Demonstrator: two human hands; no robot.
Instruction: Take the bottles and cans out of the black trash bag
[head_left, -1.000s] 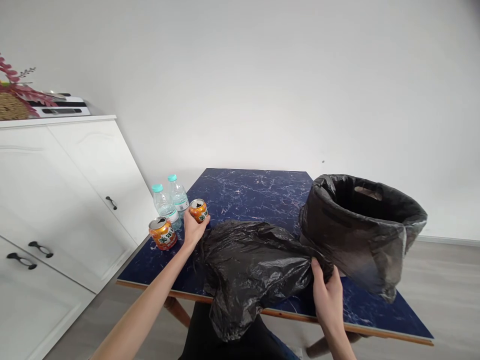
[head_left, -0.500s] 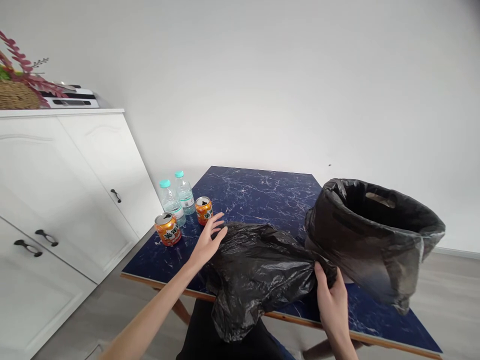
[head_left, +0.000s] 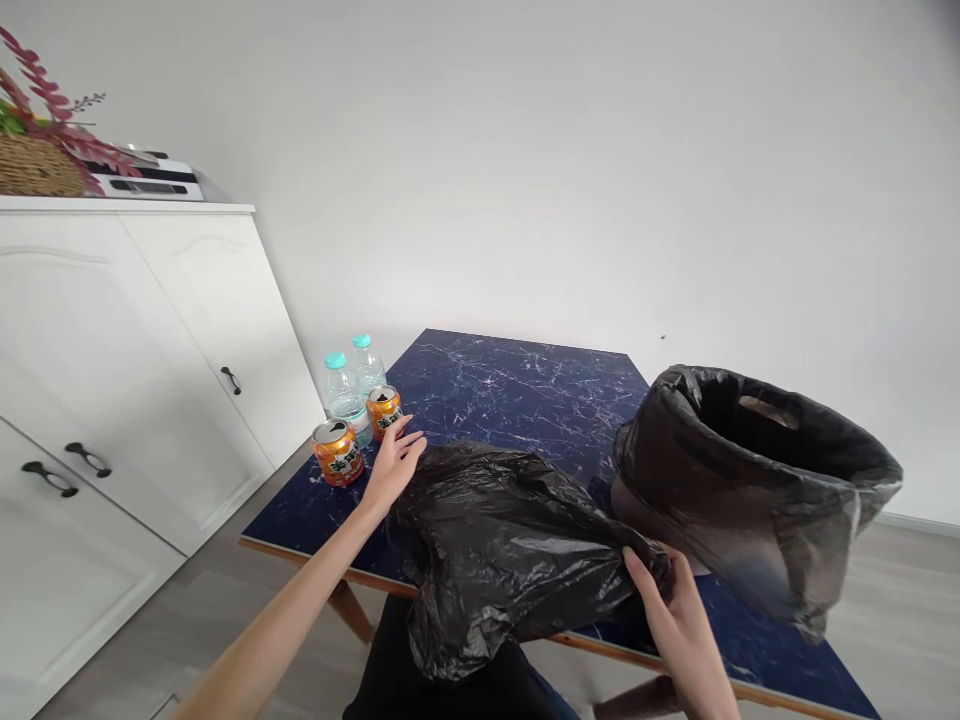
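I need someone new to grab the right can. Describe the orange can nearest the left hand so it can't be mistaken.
Start at the dark blue marbled table and go to its left edge, where two water bottles and two orange cans stand. The can wanted stands right by the left hand's fingertips. Unlike the other can, nearer the table's front edge, it stands farther back, right beside the bottles.

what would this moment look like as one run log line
left hand open by can | right hand gripping loose bag | lined bin on table

Home room, white cabinet, marbled blue table, wood-look floor
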